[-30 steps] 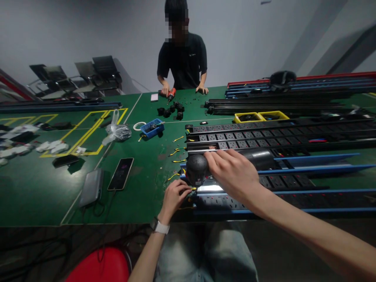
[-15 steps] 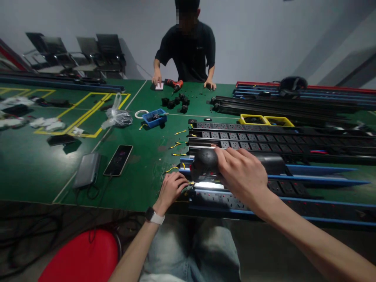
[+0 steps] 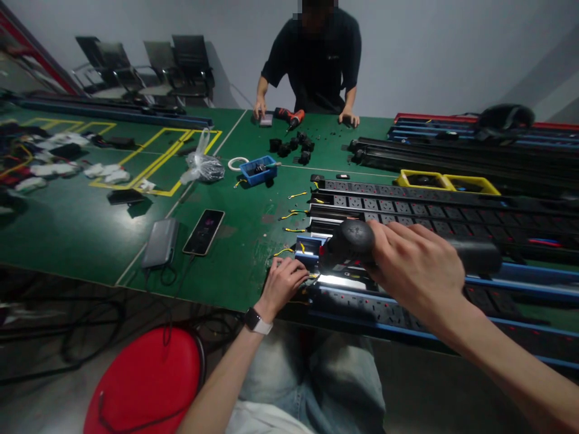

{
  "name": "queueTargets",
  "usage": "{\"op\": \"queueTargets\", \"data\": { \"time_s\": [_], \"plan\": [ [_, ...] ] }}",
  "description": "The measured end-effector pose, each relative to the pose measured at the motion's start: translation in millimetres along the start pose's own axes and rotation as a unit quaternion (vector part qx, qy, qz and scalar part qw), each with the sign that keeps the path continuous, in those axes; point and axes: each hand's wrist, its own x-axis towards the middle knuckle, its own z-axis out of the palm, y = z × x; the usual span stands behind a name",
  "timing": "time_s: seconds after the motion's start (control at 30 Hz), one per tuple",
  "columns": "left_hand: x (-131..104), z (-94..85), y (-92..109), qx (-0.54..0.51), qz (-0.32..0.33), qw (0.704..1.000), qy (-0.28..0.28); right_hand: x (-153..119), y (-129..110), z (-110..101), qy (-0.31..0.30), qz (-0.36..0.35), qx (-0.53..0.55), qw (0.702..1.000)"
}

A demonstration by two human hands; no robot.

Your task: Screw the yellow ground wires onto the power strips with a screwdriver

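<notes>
My right hand (image 3: 418, 259) is wrapped round a dark cordless drill (image 3: 355, 238), held over the left end of a blue-edged rail. Its light falls on the bright metal inside the rail, and the bit's tip is hidden from me. The fingers of my left hand (image 3: 284, 282) pinch the end of a short yellow-green wire (image 3: 311, 276) at the same rail end, just left of the drill. Nearest to me lies a blue-edged socket strip (image 3: 353, 306). Beyond the drill, several black socket strips (image 3: 380, 204) lie side by side, with yellow wires (image 3: 294, 229) at their left ends.
A co-worker (image 3: 323, 54) stands across the green table near an orange drill (image 3: 294, 117). A blue tray (image 3: 260, 173), yellow bins (image 3: 423, 178), a phone (image 3: 203, 232) and a power bank (image 3: 160, 242) lie about. A red stool (image 3: 145, 380) is at lower left.
The whole view has shifted, so most things appear further right. My hands keep their places at the rail end, still with the drill and wire in them.
</notes>
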Motion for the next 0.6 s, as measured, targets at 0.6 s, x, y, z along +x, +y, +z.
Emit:
{"op": "queueTargets", "data": {
  "time_s": [0.6],
  "plan": [
    [0.7, -11.8, 3.5, 0.086, 0.148, 0.976, -0.137, -1.9, -11.2, -11.1, 0.007, 0.001, 0.012, 1.0]
  ]
}}
